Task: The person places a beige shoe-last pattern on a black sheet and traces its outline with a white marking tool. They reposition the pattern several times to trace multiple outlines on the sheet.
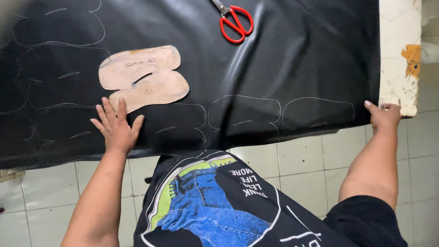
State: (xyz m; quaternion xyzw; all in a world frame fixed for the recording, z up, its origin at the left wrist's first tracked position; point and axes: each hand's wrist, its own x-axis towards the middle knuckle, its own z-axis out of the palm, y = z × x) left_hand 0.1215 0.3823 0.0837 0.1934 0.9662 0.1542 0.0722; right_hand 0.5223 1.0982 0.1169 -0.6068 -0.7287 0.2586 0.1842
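Note:
A large black sheet (pixel 283 68) of leather-like material covers the table, marked with several pale traced outlines. My left hand (pixel 116 126) lies flat on it with fingers spread, just below a tan cardboard pattern (pixel 144 77) shaped like two joined lobes. At the sheet's lower right corner, by the table edge, my right hand (pixel 384 116) pinches the sheet between thumb and fingers.
Red-handled scissors (pixel 235 22) lie on the sheet at the top centre. The white, worn table edge (pixel 398 55) shows at right. White floor tiles (pixel 292 164) lie below, and my black printed shirt fills the bottom.

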